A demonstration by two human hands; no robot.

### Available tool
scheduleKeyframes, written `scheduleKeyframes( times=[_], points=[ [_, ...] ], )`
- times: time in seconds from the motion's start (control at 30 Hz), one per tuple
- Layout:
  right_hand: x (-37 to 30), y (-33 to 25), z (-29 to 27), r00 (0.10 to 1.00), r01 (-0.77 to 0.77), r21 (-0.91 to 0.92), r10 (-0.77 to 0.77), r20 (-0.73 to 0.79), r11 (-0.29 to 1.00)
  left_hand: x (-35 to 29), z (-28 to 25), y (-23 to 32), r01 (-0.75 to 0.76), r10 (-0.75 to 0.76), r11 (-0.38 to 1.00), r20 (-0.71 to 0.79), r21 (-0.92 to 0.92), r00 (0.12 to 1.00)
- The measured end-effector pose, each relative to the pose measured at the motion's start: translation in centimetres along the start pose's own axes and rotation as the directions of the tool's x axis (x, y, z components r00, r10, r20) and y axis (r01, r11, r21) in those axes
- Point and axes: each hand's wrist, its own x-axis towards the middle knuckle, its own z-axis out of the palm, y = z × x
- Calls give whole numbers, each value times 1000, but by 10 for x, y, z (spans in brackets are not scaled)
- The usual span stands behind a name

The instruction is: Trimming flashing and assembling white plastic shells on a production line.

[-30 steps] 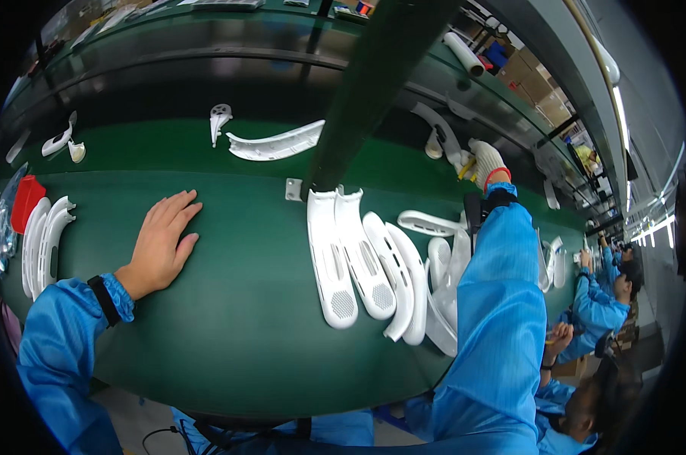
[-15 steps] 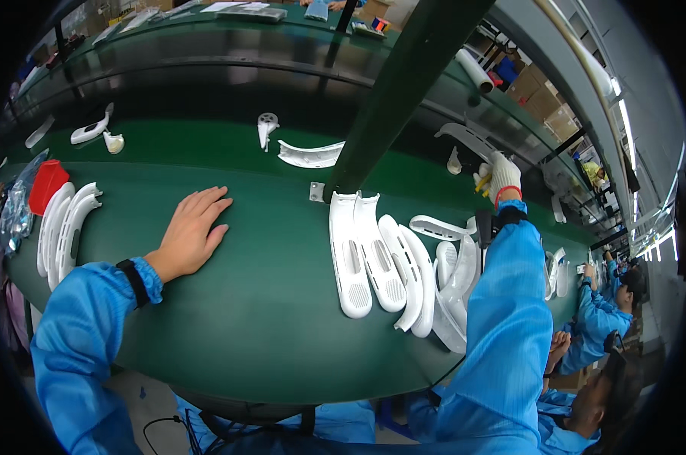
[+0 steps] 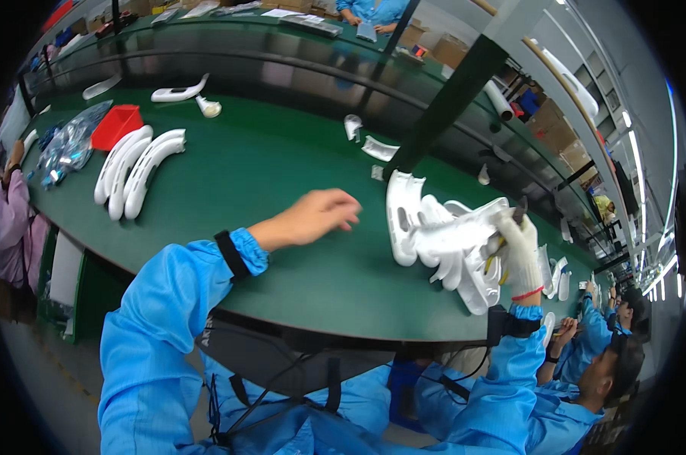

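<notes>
My left hand (image 3: 316,216) is bare and hangs over the green tabletop, its fingers loosely stretched and slightly blurred, with nothing in them. A white glove covers my right hand (image 3: 519,250), which is closed on a curved white plastic shell (image 3: 456,231), smeared by motion. The same hand also has a yellow-handled tool (image 3: 488,264) in its grasp; a dark tip sticks out above the fingers, and the tool's exact kind is hidden. Beneath the held shell lie several similar white curved shells (image 3: 475,294), side by side and overlapping.
More white shells (image 3: 152,171) lie at the left by a red bin (image 3: 117,127) and a clear plastic bag (image 3: 73,144). Small white parts (image 3: 208,107) sit along the back. A dark green post (image 3: 449,106) rises behind the shells. Co-workers (image 3: 593,371) sit at the right.
My right hand has come back from the far right with a white shell, now over the shell row. My left hand has lifted off the table and moved right. The view has turned left.
</notes>
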Motion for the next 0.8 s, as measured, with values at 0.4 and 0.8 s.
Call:
scheduleKeyframes(
  times=[0.4, 0.8],
  points=[
    [-81, -7, 173, 797, 6, -145, 83, 599, 989, -135, 66, -12, 396, -133, 591, 399, -703, 907],
    [-121, 63, 177, 970, -88, 601, -68, 232, 794, -185, 159, -73, 232, -193, 479, 156, -847, 969]
  ],
)
